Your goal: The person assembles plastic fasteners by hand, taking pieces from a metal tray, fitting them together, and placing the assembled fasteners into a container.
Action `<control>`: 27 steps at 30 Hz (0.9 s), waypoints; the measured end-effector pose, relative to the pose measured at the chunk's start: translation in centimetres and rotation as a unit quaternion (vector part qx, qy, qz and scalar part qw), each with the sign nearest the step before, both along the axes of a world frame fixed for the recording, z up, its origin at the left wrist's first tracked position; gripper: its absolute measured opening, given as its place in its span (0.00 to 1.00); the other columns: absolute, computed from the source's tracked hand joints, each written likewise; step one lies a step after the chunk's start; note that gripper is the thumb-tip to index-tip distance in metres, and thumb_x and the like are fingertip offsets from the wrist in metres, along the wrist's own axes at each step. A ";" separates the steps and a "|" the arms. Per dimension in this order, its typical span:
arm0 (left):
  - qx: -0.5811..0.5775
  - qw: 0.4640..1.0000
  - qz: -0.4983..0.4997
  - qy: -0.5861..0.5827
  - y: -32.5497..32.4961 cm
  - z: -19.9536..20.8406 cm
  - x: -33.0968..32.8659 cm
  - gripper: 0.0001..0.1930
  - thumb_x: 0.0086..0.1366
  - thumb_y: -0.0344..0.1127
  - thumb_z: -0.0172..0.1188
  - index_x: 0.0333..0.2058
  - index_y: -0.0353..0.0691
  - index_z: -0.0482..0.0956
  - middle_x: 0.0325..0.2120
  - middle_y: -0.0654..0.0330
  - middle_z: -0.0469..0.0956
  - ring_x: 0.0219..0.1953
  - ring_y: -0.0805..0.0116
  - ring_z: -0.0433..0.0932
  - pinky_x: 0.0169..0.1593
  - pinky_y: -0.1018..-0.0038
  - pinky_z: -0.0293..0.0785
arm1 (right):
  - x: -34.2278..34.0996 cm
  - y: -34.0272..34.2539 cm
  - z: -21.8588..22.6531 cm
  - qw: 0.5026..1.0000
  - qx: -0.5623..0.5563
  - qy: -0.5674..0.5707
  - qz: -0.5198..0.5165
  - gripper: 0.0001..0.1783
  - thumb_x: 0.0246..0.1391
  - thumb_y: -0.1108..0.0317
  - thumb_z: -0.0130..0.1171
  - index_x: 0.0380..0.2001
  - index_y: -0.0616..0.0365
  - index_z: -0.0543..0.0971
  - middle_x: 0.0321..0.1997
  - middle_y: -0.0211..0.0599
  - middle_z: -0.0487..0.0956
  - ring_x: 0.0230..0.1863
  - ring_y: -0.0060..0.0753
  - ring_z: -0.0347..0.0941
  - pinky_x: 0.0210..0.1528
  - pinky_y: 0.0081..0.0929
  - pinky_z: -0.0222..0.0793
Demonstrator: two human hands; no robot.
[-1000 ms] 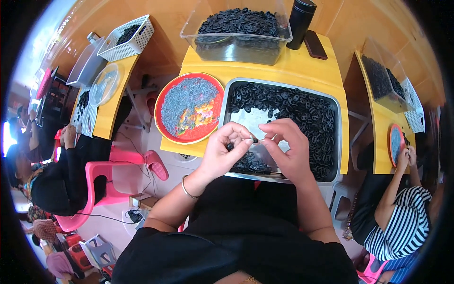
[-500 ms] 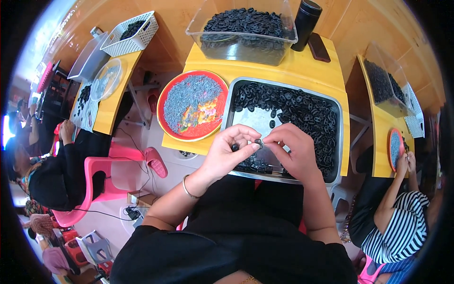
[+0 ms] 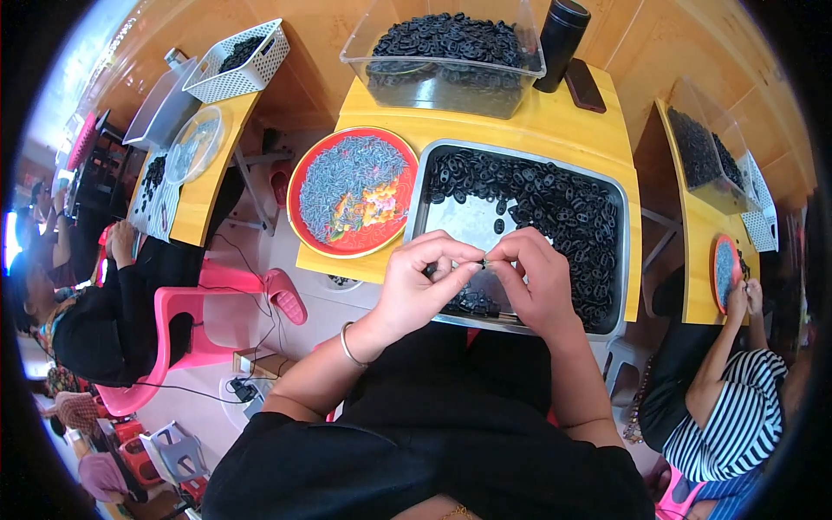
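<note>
Over the near edge of a metal tray [image 3: 417, 204], my left hand [image 3: 425, 282] pinches a small black oval part [image 3: 483, 263] between thumb and forefinger. The fingertips of my right hand [image 3: 536, 277] pinch at the same part from the other side. Most of it is hidden by the fingers. Another dark piece [image 3: 430, 270] shows in the curled fingers of my left hand. Many loose black oval parts [image 3: 568, 208] with holes fill the tray's far and right sides. Left of the tray, a red plate [image 3: 299, 204] holds a heap of thin grey-blue pieces [image 3: 347, 173].
A clear bin [image 3: 442, 97] of black parts stands at the yellow table's [image 3: 598, 130] back, beside a black cylinder [image 3: 563, 43] and a dark phone-like slab [image 3: 585, 87]. People work at side tables left and right. A pink chair [image 3: 160, 329] stands at left.
The fingertips of both hands have drawn together around the black part, which is now more covered. My right hand has shifted slightly left and down. The tray and plate stay put.
</note>
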State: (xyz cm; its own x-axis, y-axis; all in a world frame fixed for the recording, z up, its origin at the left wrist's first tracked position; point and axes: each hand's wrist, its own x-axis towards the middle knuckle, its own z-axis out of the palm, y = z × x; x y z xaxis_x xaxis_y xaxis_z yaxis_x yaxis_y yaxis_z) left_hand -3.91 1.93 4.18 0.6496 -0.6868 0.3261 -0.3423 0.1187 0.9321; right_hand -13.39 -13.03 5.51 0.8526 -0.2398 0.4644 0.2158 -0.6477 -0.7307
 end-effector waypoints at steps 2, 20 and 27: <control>0.006 1.000 0.006 -0.025 0.0 0.4 -0.2 0.08 0.52 0.22 0.61 0.32 0.38 0.80 0.17 0.68 0.66 0.17 0.81 0.58 0.22 0.83 0.56 | -0.1 0.0 0.1 1.000 0.005 0.017 -0.001 0.04 0.45 0.75 0.59 0.26 0.59 0.74 0.26 0.37 0.73 0.25 0.37 0.73 0.26 0.28 0.69; -0.049 0.986 -0.051 0.152 -0.5 -0.4 0.8 0.06 0.57 0.23 0.57 0.34 0.35 0.75 0.24 0.71 0.71 0.18 0.90 0.58 0.22 0.90 0.55 | -0.9 0.1 -0.8 0.961 0.275 0.041 0.004 0.09 0.53 0.74 0.54 0.39 0.61 0.74 0.28 0.31 0.75 0.25 0.17 0.70 0.28 0.14 0.65; -0.042 0.976 -0.063 0.203 -0.5 0.0 0.8 0.05 0.57 0.24 0.58 0.34 0.35 0.75 0.24 0.72 0.72 0.18 0.91 0.58 0.23 0.89 0.55 | -1.5 0.6 -0.4 0.969 0.243 0.023 -0.024 0.13 0.50 0.78 0.55 0.41 0.60 0.75 0.32 0.33 0.76 0.26 0.17 0.71 0.28 0.15 0.65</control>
State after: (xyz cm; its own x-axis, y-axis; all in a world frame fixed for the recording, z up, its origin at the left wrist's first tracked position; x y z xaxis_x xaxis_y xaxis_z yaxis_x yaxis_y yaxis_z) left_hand -3.08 1.42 4.23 0.6494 -0.7513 0.1178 0.0759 0.2182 0.9729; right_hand -14.92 -12.43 5.10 0.8519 -0.4611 0.2485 0.1542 -0.2326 -0.9603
